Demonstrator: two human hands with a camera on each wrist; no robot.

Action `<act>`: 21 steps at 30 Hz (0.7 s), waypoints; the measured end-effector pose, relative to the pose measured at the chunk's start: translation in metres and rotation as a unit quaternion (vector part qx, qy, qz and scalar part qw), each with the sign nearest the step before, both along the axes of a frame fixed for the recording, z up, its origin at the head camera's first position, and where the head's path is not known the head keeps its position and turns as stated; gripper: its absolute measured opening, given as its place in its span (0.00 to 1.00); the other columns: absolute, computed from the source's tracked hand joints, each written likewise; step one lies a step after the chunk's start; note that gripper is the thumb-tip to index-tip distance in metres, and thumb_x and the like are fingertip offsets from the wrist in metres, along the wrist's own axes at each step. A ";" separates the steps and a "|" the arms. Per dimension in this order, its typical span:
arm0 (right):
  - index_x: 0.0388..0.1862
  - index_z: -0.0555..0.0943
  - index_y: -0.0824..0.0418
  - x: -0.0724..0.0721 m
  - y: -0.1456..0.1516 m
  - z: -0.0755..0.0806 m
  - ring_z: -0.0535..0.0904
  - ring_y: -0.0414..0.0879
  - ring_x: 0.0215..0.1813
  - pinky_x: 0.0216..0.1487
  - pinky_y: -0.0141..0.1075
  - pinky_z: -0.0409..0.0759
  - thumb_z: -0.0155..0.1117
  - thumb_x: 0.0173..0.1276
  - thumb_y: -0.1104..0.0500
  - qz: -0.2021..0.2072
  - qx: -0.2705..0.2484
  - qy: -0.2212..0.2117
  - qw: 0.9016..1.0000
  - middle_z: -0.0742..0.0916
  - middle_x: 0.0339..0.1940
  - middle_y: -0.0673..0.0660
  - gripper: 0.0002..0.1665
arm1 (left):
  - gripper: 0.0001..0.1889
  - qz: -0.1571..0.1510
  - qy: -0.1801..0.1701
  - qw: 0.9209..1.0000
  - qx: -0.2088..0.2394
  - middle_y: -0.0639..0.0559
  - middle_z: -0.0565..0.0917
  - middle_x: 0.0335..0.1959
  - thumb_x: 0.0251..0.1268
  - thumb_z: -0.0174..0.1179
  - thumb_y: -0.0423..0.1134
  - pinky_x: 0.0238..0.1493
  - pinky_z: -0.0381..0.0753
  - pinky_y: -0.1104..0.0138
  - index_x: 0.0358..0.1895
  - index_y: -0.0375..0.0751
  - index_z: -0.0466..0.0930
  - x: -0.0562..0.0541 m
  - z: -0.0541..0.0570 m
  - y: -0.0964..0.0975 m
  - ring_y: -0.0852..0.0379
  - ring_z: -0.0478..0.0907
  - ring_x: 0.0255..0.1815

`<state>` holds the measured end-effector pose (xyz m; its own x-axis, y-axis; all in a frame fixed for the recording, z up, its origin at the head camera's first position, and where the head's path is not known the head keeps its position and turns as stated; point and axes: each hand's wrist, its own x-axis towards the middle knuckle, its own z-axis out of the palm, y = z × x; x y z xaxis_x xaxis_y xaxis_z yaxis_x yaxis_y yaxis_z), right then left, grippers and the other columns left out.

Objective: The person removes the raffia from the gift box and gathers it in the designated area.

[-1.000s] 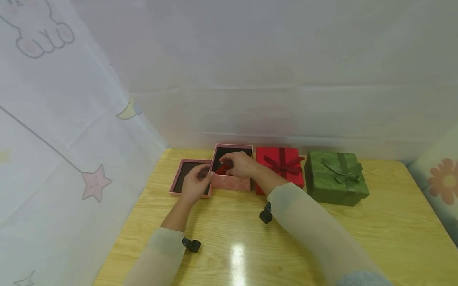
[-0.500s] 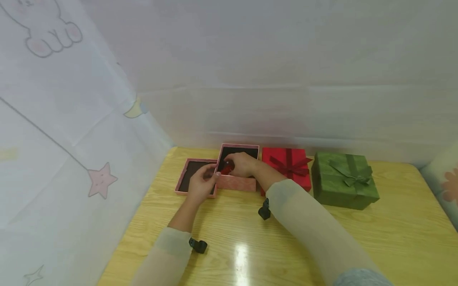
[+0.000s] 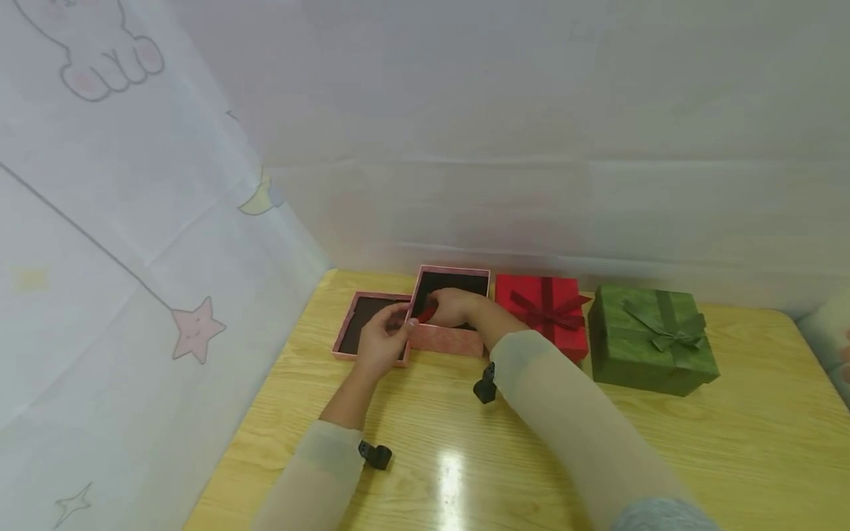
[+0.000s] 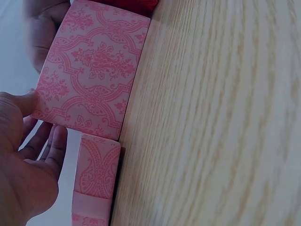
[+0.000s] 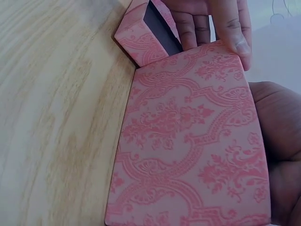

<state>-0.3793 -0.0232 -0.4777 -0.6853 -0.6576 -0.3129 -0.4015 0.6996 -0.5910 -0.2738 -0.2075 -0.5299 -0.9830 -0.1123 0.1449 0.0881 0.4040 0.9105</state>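
Observation:
In the head view an open pink box [image 3: 446, 341] with a dark interior stands at the back of the table. My left hand [image 3: 384, 343] grips its front left corner, thumb on the outer face, as the left wrist view shows with the pink patterned wall [image 4: 94, 70]. My right hand [image 3: 453, 307] is down inside the box and holds a small glossy red object [image 3: 427, 313]; its kind I cannot tell. In the right wrist view the box wall hides the right fingers, leaving part of the right hand [image 5: 282, 127] visible behind it.
A shallow pink tray-like lid [image 3: 348, 358] with a dark inside lies left of the box. To the right stand a red gift box [image 3: 567, 339] with a dark red bow and a green gift box [image 3: 637, 369] with a green bow. A white printed cloth [image 3: 498, 206] hangs behind.
My right hand has gone lower into the pink box with the red object, which shows less now. My left hand keeps its hold on the corner. The head view has shifted slightly.

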 end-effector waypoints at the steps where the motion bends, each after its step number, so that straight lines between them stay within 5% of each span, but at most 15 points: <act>1: 0.66 0.80 0.61 0.000 0.000 -0.002 0.79 0.49 0.57 0.66 0.45 0.77 0.71 0.67 0.46 -0.004 -0.005 -0.007 1.000 0.85 0.60 0.56 0.33 | 0.22 0.001 0.001 1.000 0.001 0.48 0.86 0.43 0.70 0.69 0.53 0.42 0.88 0.61 0.63 0.51 0.83 0.000 0.000 0.000 0.51 0.87 0.43; 12: 0.64 0.83 0.59 -0.005 -0.005 -0.012 0.78 0.50 0.60 0.67 0.47 0.76 0.70 0.68 0.51 -0.019 -0.043 -0.071 0.996 0.84 0.62 0.55 0.28 | 0.22 -0.003 0.010 1.000 0.006 0.47 0.85 0.44 0.70 0.69 0.50 0.40 0.88 0.61 0.64 0.50 0.82 -0.001 -0.002 0.000 0.50 0.87 0.43; 21: 0.60 0.86 0.58 -0.004 -0.004 -0.010 0.78 0.47 0.51 0.57 0.40 0.78 0.71 0.68 0.54 -0.010 -0.060 -0.081 0.995 0.86 0.50 0.52 0.22 | 0.22 -0.004 0.018 1.000 -0.011 0.49 0.85 0.43 0.70 0.68 0.51 0.42 0.88 0.59 0.63 0.49 0.82 -0.003 -0.003 -0.001 0.51 0.86 0.43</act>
